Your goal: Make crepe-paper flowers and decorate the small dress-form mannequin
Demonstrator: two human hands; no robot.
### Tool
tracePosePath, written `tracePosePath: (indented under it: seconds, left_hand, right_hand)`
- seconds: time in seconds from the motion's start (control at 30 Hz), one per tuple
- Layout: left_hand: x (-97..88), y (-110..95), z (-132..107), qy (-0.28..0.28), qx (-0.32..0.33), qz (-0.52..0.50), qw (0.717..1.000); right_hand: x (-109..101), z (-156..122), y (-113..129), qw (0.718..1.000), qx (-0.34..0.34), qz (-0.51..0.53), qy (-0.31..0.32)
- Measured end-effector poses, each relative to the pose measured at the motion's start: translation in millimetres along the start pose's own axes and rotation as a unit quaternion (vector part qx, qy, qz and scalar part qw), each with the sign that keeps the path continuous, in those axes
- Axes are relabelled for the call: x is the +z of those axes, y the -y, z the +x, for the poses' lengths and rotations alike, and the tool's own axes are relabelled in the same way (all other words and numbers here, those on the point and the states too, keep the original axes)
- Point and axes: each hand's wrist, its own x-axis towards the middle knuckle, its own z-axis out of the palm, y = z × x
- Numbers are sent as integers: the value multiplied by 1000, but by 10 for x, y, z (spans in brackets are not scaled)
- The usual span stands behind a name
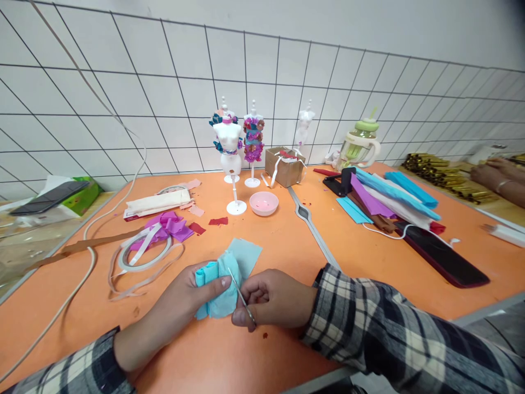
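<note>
Folded light-blue crepe paper [225, 293] is pinched in my left hand [184, 301], the thumb pressed on its front. My right hand [276, 300] grips small metal scissors [241, 298] by the handles, which are mostly hidden by the fingers. Their blades lie over the paper, pointing up and left; whether they are apart I cannot tell. Behind the folded stack, a flat light-blue sheet [248, 256] sticks out on the orange table [197, 355].
Mini dress forms [228, 137] stand behind a pink bowl [263, 203] and a cardboard box [284, 167]. Left lie tape rolls [145, 267] and purple paper [170, 225]. On the right are coloured paper [381, 200], a phone [445, 257], a bottle [360, 145] and another person's hand [490, 174].
</note>
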Motion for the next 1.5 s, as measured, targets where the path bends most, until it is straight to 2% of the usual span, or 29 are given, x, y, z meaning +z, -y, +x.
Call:
tracePosePath:
  seconds: [0.83, 0.97, 1.13, 1.3, 1.5]
  left_hand:
    - [13, 6, -7, -5, -3, -10, 1000]
    - [46, -58, -41, -1, 1, -45, 999]
    - [69, -122, -66, -42, 19, -106, 993]
    - [44, -65, -40, -44, -4, -71, 996]
    - [44, -43, -31, -27, 7, -57, 998]
  right_hand:
    - [-9, 2, 13, 1000, 5, -1, -3]
    - [-12, 17, 3, 1000, 14, 9, -10]
    - [-6, 26, -7, 1000, 1, 13, -17]
    - [1, 9, 17, 1000, 7, -4, -16]
    - [-8, -7, 29, 1000, -2, 8, 0]
